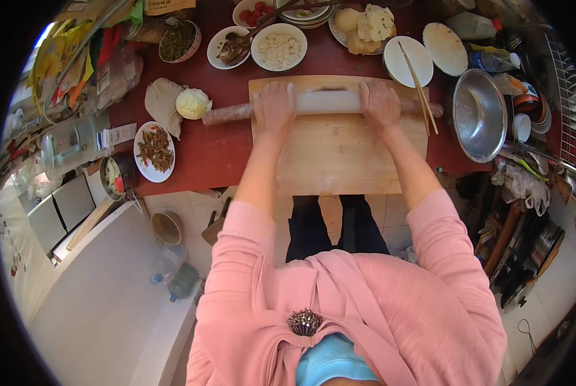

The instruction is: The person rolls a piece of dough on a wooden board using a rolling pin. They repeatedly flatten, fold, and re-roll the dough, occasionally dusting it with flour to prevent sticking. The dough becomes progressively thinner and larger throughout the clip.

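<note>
A long rolling pin point(227, 115) lies crosswise near the far edge of a wooden board point(338, 154), its ends reaching past both sides. Pale dough point(327, 102) is wrapped around its middle. My left hand point(274, 108) presses down at the left end of the dough, fingers over the roll. At the right end, my right hand point(380, 103) rests on the roll in the same way. Both palms hide part of the pin. A pair of wooden chopsticks point(415, 79) leans from a white plate point(403, 60) across the board's right edge, over the pin.
Left of the board are a cabbage piece point(194, 103), a cloth bag point(163, 103) and a plate of cooked food point(148, 169). Beyond it stand a bowl of pale crumbly pieces point(279, 34) and a plate of buns point(348, 21). A steel basin point(480, 116) sits at the right.
</note>
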Action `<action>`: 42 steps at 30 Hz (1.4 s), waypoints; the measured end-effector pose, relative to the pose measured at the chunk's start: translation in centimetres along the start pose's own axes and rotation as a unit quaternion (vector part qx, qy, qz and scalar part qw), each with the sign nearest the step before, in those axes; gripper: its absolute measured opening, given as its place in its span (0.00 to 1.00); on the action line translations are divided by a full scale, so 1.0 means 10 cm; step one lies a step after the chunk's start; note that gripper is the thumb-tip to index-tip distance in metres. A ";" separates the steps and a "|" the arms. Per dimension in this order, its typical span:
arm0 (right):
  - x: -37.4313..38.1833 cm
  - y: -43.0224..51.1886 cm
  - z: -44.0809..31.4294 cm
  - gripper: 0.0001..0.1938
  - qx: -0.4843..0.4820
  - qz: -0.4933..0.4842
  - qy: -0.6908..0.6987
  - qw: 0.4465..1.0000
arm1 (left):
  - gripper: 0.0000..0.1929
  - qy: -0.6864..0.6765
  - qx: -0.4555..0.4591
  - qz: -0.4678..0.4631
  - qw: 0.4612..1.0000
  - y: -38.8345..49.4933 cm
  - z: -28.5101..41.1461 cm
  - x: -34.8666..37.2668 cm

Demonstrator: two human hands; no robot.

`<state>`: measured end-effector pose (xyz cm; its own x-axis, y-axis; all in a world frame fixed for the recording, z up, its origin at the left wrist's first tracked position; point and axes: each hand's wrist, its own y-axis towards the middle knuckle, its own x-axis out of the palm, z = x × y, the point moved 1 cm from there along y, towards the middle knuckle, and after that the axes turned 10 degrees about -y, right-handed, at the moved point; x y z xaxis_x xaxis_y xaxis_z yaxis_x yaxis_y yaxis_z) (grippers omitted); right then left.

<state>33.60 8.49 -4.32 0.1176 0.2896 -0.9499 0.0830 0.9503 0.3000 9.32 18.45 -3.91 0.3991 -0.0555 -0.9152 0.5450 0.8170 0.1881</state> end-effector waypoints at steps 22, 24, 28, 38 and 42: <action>-0.56 -0.51 -0.19 0.18 0.179 -0.144 0.110 0.967 | 0.13 -0.164 -0.171 0.099 0.967 -0.49 0.08 -0.39; -0.62 -0.73 -0.39 0.22 0.095 -0.141 0.105 0.980 | 0.14 -0.073 -0.049 0.048 0.995 -0.70 0.29 -0.35; -0.31 -0.59 -0.45 0.25 0.086 -0.133 0.087 0.983 | 0.15 -0.056 -0.037 0.048 0.997 -0.57 0.23 -0.06; -0.37 -0.28 -0.09 0.18 0.134 -0.092 0.126 0.979 | 0.13 -0.125 -0.032 0.101 0.987 -0.30 0.13 -0.28; -0.08 -0.35 -0.05 0.12 0.053 -0.055 -0.001 0.997 | 0.11 0.017 0.013 0.042 0.999 -0.35 0.10 -0.06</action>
<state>32.74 4.99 -4.63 0.1048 0.1846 -0.9772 0.2001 0.9586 0.2025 7.94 15.01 -3.68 0.4199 0.0326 -0.9070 0.5292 0.8030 0.2739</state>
